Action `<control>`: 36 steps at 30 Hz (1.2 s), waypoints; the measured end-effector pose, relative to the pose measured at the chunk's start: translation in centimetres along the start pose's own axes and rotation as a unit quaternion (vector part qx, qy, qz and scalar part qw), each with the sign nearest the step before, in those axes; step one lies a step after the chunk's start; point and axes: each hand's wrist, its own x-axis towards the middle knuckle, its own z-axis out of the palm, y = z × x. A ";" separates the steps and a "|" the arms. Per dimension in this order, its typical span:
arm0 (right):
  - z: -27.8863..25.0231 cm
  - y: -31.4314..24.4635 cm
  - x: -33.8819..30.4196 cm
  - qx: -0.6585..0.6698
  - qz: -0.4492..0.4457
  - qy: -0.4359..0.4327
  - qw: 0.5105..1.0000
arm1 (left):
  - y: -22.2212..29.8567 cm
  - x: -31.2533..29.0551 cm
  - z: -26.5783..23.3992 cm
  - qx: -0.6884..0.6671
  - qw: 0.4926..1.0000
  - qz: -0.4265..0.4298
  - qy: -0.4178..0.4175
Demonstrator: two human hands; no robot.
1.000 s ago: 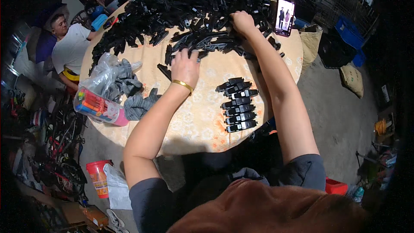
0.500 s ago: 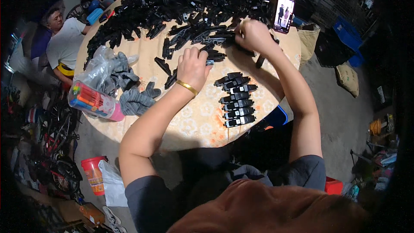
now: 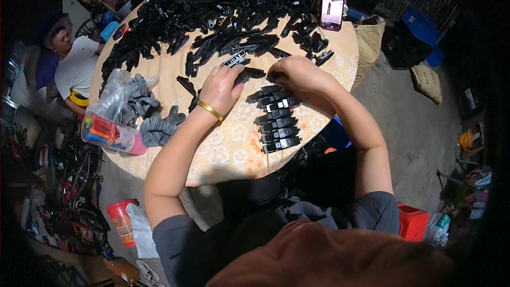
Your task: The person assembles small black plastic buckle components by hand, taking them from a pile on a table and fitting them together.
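My left hand (image 3: 219,87), with a gold bracelet at the wrist, is closed with its fingertips on a black plastic part (image 3: 234,58) that shows pale slots. To its right, my right hand (image 3: 297,73) bends its fingers around another dark plastic part (image 3: 273,77), mostly hidden under them. Just below that hand runs a neat column of black plastic parts (image 3: 279,125), laid side by side. Beyond both hands lie loose black parts (image 3: 257,45), and a large heap of similar pieces (image 3: 212,5) covers the far side of the table.
The round table has a patterned cream cloth (image 3: 223,151). On the left are grey gloves (image 3: 162,127), a clear plastic bag (image 3: 117,90) and a jar of coloured pens (image 3: 114,135). A phone (image 3: 332,5) stands at the far right. Another person (image 3: 79,66) sits at the left.
My right hand has come from the loose parts back toward me, to the top of the column. My left hand has shifted slightly left. The whole view has shifted a little.
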 end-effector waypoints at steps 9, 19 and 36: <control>0.3 -0.4 -0.1 0.018 -0.052 0.043 0.998 | -0.4 0.1 -0.1 -0.068 0.993 -0.058 -0.074; 0.4 -2.2 -0.4 0.015 -0.099 0.097 0.990 | 0.4 -0.3 0.2 -0.152 0.976 -0.114 -0.106; 1.4 -1.1 -0.5 0.046 -0.109 0.106 0.987 | 1.1 -0.3 -0.3 -0.102 0.978 -0.149 -0.106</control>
